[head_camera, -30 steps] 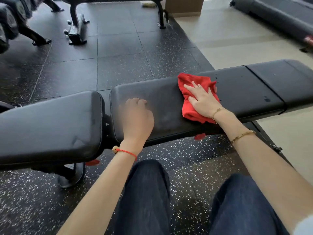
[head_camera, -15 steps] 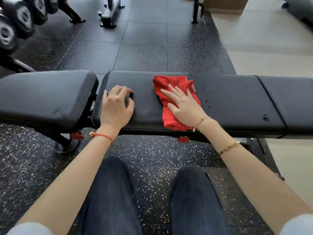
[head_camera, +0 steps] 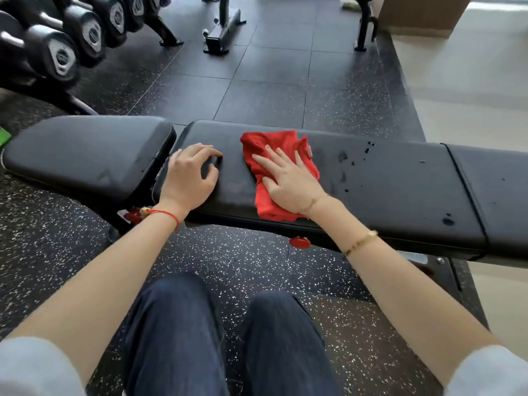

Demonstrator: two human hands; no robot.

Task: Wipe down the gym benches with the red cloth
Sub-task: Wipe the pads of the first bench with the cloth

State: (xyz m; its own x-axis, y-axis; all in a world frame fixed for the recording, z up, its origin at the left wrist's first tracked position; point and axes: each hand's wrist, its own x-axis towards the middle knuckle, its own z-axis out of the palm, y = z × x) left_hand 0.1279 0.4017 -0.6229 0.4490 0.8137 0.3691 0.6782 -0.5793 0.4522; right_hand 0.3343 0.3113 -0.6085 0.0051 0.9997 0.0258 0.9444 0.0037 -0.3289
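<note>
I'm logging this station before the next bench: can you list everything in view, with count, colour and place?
bench: one, black padded, across the middle, dark droplets on its right part
red cloth: one, red, flat on the long pad
adjustment knobs: two, red, under the near edge of the bench
dumbbells: several, black with silver ends, racked top left
equipment frames: black, far floor
floor mats: black, speckled
green object: one, left edge, unidentifiable
left hand: fingers curled, resting on the pad
right hand: flat, pressing on the cloth

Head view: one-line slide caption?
Right hand presses red cloth flat on black bench pad; left hand rests beside it.
</note>
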